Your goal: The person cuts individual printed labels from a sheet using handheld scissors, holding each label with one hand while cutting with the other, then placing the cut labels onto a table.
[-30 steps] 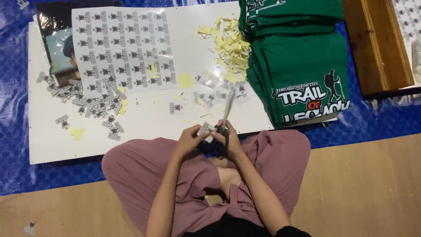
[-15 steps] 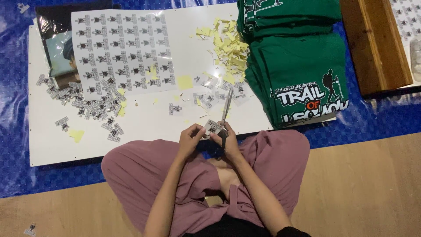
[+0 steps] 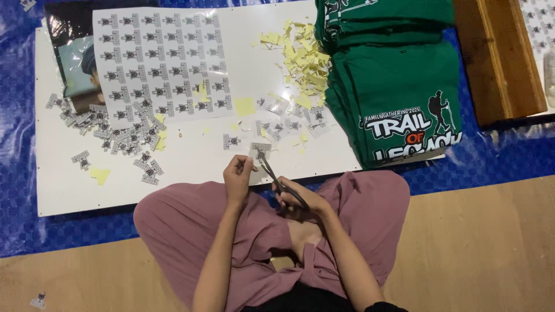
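Scissors [image 3: 276, 176] now lie low and slanted, blades aimed far-left at the small printed sticker piece [image 3: 258, 149]; a second ago a long strip stood up from the hands, so that strip appears trimmed down to one piece. The right hand [image 3: 298, 202] grips the scissor handles, closed around them. The left hand [image 3: 238, 176] pinches the near edge of the piece, just left of the blades, over the white board [image 3: 191, 167]. Cut stickers [image 3: 124, 136] and yellow backing scraps [image 3: 303, 58] lie farther off, beside folded green shirts [image 3: 399, 98].
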